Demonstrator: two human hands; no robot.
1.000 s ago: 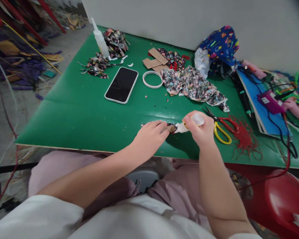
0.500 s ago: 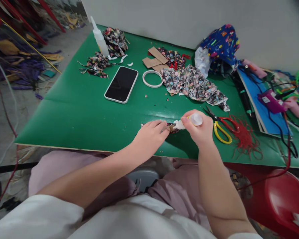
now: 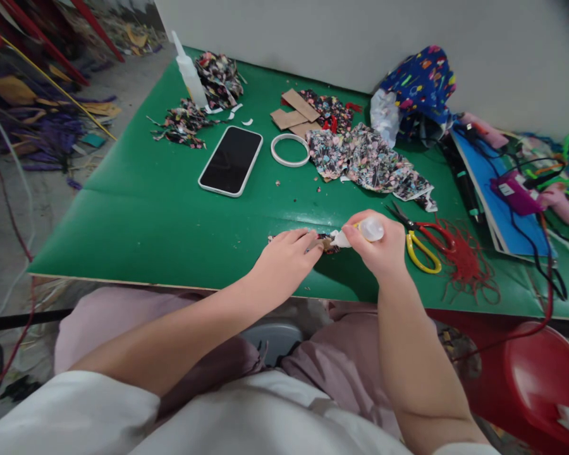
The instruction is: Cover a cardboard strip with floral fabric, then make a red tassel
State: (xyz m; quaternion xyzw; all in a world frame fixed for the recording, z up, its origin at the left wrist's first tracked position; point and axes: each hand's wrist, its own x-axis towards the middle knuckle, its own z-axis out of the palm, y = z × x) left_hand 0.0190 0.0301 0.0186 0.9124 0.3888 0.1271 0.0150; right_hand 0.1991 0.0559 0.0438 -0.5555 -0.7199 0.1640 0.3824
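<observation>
At the near edge of the table, my left hand presses a small floral fabric strip down with its fingers and thumb. Part of a brown piece on the strip shows beside the thumb; my hand covers the rest. My right hand is closed around a small white glue bottle, tilted with its nozzle pointing left. The nozzle tip is at the strip, just right of my left fingertips. Whether glue is coming out is too small to tell.
On the green table lie a phone, a tape roll, cardboard strips and crumpled floral fabric. A second glue bottle stands back left. Scissors and red threads lie right of my right hand.
The glue bottle in my right hand has shifted very slightly, with its base a touch further left and lower. My left hand stays in the same place.
</observation>
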